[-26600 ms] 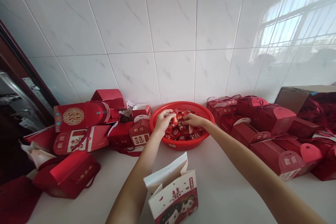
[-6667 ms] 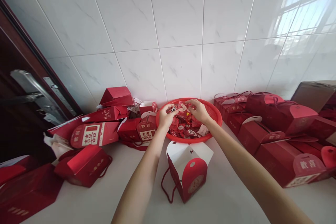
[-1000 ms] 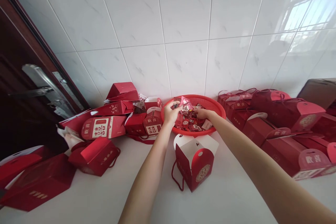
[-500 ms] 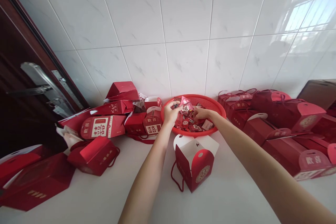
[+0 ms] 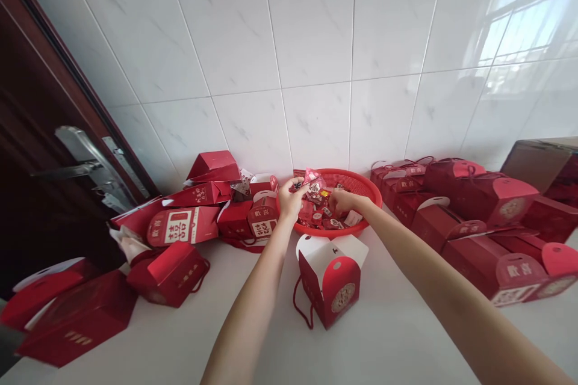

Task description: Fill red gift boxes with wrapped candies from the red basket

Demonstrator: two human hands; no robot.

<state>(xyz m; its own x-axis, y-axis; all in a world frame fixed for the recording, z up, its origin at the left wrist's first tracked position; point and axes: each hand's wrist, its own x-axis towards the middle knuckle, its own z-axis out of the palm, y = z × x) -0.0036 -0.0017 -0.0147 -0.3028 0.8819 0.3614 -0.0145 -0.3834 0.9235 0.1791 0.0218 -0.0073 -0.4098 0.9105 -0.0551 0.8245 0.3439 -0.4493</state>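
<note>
A red box [image 5: 184, 227] reads 囍; a rounded flap [image 5: 519, 270] at right, apparently 歡喜.

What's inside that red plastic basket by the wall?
Small wrapped packets, mostly red, lie in the red basket. The left hand holds at least one above the rest; the right hand reaches among them. Whatever lies beneath the top layer or behind the hands is covered.

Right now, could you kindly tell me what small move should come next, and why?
Probably the right hand should lift out a small red wrapped packet: that hand is down among several in the round red plastic basket, the left hand holds a shiny pinkish-red packet, and a red cardboard box stands open in front.
</note>
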